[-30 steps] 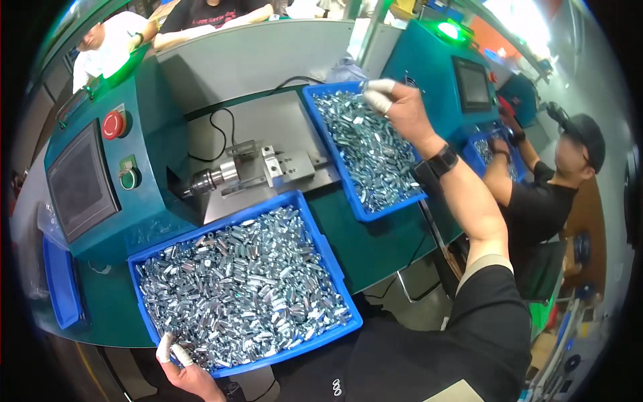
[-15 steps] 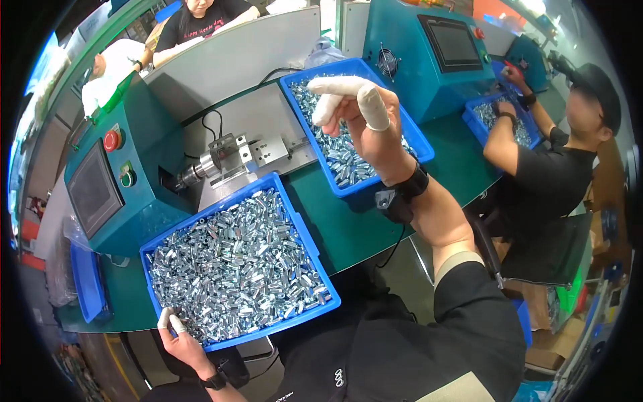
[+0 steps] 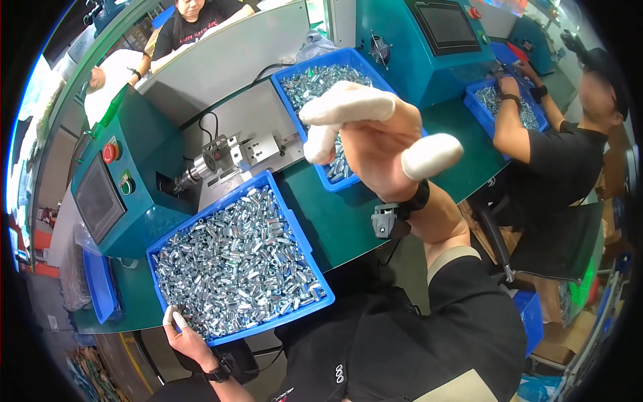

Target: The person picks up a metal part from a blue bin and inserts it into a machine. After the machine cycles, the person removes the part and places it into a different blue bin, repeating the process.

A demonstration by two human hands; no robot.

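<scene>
My right hand [image 3: 382, 144] is raised above the table, in front of the far blue bin [image 3: 284, 94]. White finger cots cover its thumb and two fingers. The thumb stands well apart from the fingers, and nothing is in the hand. At the near blue bin [image 3: 309, 258], my left hand [image 3: 189, 340] rests against the lower-left rim, with white-covered fingertips stretched along the edge. I see nothing held there, though its thumb side is partly hidden. Small silver metal pieces [image 3: 234, 268], like long hex nuts, fill the near bin. Similar pieces fill the far bin.
Left of the near bin stands a teal machine [image 3: 144, 194] with a screen and red button. Its chuck and metal fixture [image 3: 258, 149] lie behind the bin. Another teal machine [image 3: 395, 43] is at the back. A co-worker [image 3: 559, 154] works at another blue bin [image 3: 479, 110] on the right.
My right hand has come closer to the view, and its thumb has swung outward, away from the fingers. My left hand stays at the bin's rim. The co-worker's hands have shifted over their bin.
</scene>
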